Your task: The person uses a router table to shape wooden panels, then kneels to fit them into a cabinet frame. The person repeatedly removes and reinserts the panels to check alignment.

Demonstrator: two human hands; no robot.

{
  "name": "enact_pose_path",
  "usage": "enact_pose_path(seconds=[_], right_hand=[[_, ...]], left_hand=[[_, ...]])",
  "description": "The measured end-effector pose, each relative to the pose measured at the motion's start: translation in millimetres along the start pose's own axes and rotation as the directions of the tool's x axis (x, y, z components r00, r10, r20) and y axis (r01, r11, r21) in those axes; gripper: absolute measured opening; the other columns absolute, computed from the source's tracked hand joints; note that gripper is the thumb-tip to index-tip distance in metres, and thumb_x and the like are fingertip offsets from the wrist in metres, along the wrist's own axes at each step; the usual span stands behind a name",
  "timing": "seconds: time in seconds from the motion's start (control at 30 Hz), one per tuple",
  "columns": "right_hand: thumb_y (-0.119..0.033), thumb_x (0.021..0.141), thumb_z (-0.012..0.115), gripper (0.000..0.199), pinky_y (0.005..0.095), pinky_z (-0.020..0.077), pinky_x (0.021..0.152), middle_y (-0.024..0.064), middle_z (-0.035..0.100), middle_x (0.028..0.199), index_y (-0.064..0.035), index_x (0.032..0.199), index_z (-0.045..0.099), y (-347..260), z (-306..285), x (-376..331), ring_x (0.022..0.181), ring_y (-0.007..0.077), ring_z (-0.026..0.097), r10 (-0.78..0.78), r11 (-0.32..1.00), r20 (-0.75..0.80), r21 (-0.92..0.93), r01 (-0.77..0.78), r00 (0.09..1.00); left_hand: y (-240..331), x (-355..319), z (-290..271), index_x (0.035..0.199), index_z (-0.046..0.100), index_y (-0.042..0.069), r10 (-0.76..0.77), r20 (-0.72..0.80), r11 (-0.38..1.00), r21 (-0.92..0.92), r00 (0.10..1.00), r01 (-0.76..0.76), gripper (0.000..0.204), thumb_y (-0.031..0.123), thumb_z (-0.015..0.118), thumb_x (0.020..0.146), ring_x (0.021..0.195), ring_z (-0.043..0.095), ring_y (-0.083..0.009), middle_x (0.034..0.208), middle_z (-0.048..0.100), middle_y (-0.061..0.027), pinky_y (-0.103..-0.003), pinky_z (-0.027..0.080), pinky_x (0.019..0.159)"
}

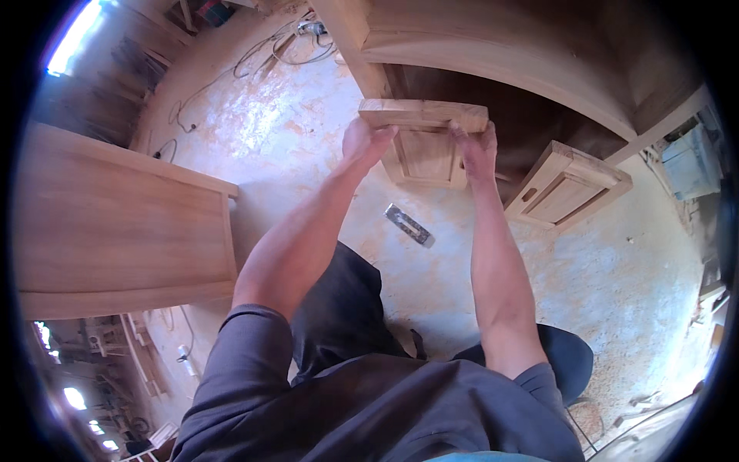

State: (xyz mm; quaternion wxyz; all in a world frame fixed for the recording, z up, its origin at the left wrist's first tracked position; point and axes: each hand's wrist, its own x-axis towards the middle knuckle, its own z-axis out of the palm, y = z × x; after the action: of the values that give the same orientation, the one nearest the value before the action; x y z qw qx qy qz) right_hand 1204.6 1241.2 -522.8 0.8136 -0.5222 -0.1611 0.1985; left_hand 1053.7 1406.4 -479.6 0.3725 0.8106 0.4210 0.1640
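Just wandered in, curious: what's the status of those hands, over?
Left hand and right hand gripping panelled wooden door. Similar door off to the right. Flat metal piece on floor nearby.

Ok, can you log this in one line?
left hand: holding framed panel | right hand: same panel | slotted strip: on floor

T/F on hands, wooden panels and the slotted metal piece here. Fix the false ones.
1. The left hand and right hand are on the same pale wooden framed panel. True.
2. The grey flat slotted metal piece is in the left hand. False: it lies on the floor.
3. A second pale wooden framed panel is right of the right hand. True.
4. The left hand is at the held panel's right end. False: it is at the left end.
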Motion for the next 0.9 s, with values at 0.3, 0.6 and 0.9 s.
enact_pose_path(seconds=[0.3, 0.6, 0.9], right_hand=[[-0.008, 0.085, 0.084, 0.043, 0.0284, 0.0554, 0.087, 0.0105, 0.069, 0.107, 0.0025, 0.117, 0.057, -92.8, 9.9, -4.8, 0.099, 0.0161, 0.066, -0.248, 0.967, -0.109, -0.096, 0.238, 0.963], [-0.015, 0.087, 0.084, 0.044, 0.0293, 0.0533, 0.087, 0.0092, 0.071, 0.105, 0.0002, 0.120, 0.060, -60.0, 0.3, 14.9, 0.092, 0.0164, 0.067, -0.336, 0.941, -0.132, -0.101, 0.324, 0.933], [-0.014, 0.087, 0.083, 0.043, 0.0296, 0.0532, 0.086, 0.0092, 0.072, 0.102, 0.0001, 0.120, 0.059, -50.0, -0.3, 13.7, 0.093, 0.0166, 0.067, -0.368, 0.926, -0.135, -0.145, 0.349, 0.920]], left_hand=[[80.6, -19.7, -30.3, 0.093, 0.063, -0.006, 0.203, -0.150, 0.967, 0.185, 0.968, -0.175, 0.058, 0.048, 0.083, 0.081, 0.094, 0.070, -0.0424, 0.091, 0.070, -0.0306, -0.049, 0.055, 0.081], [71.7, 1.0, -21.6, 0.084, 0.064, -0.005, 0.369, -0.278, 0.914, 0.283, 0.887, -0.291, 0.067, 0.058, 0.084, 0.076, 0.076, 0.069, -0.0388, 0.076, 0.069, -0.0219, -0.046, 0.055, 0.072], [72.9, -0.7, -31.1, 0.085, 0.066, -0.006, 0.288, -0.214, 0.938, 0.259, 0.934, -0.230, 0.067, 0.056, 0.087, 0.073, 0.080, 0.071, -0.0384, 0.080, 0.071, -0.0235, -0.044, 0.057, 0.076]])
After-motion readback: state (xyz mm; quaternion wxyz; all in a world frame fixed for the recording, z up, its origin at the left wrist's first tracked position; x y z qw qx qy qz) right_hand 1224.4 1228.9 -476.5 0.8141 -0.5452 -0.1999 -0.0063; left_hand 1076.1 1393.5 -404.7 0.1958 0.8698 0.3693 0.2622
